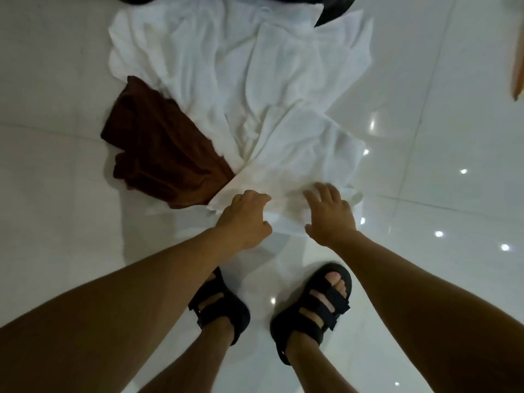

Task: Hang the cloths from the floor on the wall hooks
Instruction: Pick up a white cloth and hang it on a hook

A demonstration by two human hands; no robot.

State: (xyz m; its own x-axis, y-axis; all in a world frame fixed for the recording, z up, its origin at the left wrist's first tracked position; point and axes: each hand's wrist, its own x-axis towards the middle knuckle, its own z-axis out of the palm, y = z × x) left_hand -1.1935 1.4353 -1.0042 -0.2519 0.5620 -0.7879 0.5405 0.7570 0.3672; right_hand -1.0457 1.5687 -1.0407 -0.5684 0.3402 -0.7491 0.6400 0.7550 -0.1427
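**White cloth gripped at its near edge, floor level**

Two bare forearms are seen nearest the camera, reaching from the lower corners of the view down to the floor (56, 194).

The left hand (243, 219) is curled, its fingers clamped on the near edge of the white cloth (241, 80). The fabric is bunched at the knuckles. The right hand (330, 214) is laid flat on the same edge, just beside the left hand. Its fingers are spread and straight, and nothing is pinched by it. Between the hands the edge appears raised slightly off the tiles, with a shadow beneath it.

The white cloth is spread in crumpled folds over the tiles, from the hands to the far side of the view. Whether it is one piece or several cannot be told.

The brown cloth (164, 154) lies in ridged folds on the floor along the white cloth's left side. Its right edge is covered by the white fabric. It is touched by neither hand.

Two feet in black strapped sandals are planted below the hands. The left sandal (224, 307) is partly hidden by the left forearm, and the right sandal (295, 327) is in full view.

A black curved object (337, 9) overlaps the cloth's far end; its nature cannot be told. A wooden piece (517, 52) is cut off at the right. Light spots are reflected in the glossy tiles to the right of the right hand.
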